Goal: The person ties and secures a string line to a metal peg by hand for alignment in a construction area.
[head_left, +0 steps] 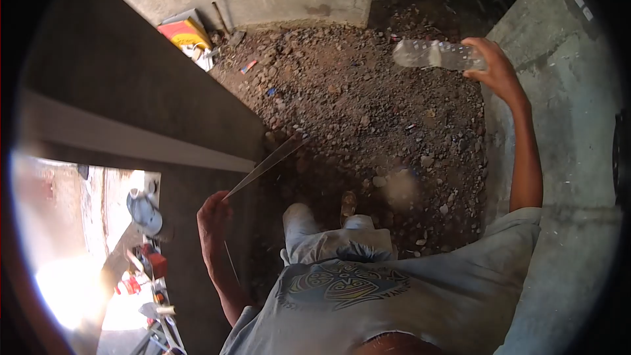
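My right hand [494, 69] is stretched out to the far right, fingers and thumb wrapped round one end of a clear plastic bottle [430, 54]. The bottle lies sideways in the air over the gravel, its other end pointing left. At the left, my left hand [213, 218] is closed on a thin, see-through strip [269, 163]. From the fist the strip runs up and right, widening a little toward the gravel. A thin line [231, 261] hangs below the same hand along the forearm.
Rubble and gravel [355, 98] cover the ground. A dark wall [131, 79] with a pale ledge stands left, a concrete wall [565, 125] right. A red and yellow packet [186, 31] lies at the back left. Tools and a grey cap-like item [144, 213] sit in the bright opening.
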Available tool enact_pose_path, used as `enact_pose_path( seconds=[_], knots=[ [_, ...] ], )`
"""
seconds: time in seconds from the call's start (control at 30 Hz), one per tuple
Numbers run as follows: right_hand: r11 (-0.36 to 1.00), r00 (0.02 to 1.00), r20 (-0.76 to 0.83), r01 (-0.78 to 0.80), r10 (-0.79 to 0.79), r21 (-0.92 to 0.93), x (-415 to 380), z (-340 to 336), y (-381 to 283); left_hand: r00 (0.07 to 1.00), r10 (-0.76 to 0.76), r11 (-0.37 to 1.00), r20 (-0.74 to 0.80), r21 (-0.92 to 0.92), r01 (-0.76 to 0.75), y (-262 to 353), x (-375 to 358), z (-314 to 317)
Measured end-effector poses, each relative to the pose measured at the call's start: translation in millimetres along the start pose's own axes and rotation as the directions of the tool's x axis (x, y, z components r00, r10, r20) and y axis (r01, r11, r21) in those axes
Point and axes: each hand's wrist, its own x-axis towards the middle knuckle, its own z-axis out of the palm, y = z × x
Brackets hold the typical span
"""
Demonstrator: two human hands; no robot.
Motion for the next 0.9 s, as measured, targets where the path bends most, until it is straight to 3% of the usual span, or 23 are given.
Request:
enact_pose_path(
  seconds=[0.07, 0.13, 0.27, 0.33, 0.4, 0.5, 0.6, 0.67, 0.7, 0.8, 0.83, 0.9],
  knots=[
    [0.964, 0.983, -0.047, 0.163, -0.177, -0.209, 19, 4, 11, 0.996, 0.006, 0.998, 0.084, 0.061, -0.011, 18, 24, 16],
    [0.833, 0.892, -0.12, 0.349, -0.436, -0.43, 42, 12, 26, 0.991, 0.049, 0.989, 0.128, 0.13, -0.066, 35, 52, 31],
    [0.901, 0.884, -0.24, 0.332, -0.4, -0.279, 103, 17, 59, 0.992, 0.081, 0.969, 0.096, 0.225, -0.101, 85, 107, 62],
    [0.956, 0.927, -0.235, 0.277, -0.292, -0.094, 134, 25, 81, 0.985, 0.11, 0.983, 0.133, 0.129, -0.128, 85, 148, 73],
    [0.979, 0.978, -0.171, 0.148, -0.123, 0.14, 160, 30, 90, 0.98, 0.129, 0.989, 0.151, 0.052, -0.138, 84, 192, 85],
    [0.899, 0.97, 0.177, -0.226, 0.17, 0.375, 205, 37, 108, 0.969, 0.134, 0.991, 0.207, -0.054, -0.125, 89, 268, 114],
    [0.936, 0.89, 0.404, -0.305, 0.213, 0.178, 265, 49, 143, 0.936, 0.188, 0.979, 0.298, -0.136, -0.153, 113, 353, 149],
    [0.986, 0.967, 0.233, -0.063, 0.099, -0.157, 301, 53, 153, 0.93, 0.19, 0.981, 0.314, -0.101, -0.166, 151, 381, 167],
    [0.95, 0.992, 0.123, 0.026, 0.014, -0.312, 320, 62, 159, 0.938, 0.108, 0.993, 0.329, -0.079, -0.087, 170, 400, 168],
    [0.938, 0.99, -0.017, 0.129, -0.142, -0.322, 367, 73, 186, 0.939, 0.254, 0.964, 0.232, -0.137, -0.227, 201, 454, 166],
    [0.948, 0.988, -0.036, 0.132, -0.149, -0.29, 375, 75, 197, 0.96, 0.157, 0.987, 0.232, -0.059, -0.147, 211, 469, 157],
    [0.991, 1.0, -0.014, -0.013, 0.011, -0.134, 393, 79, 212, 0.971, 0.136, 0.99, 0.194, 0.016, -0.142, 218, 495, 153]
  ],
)
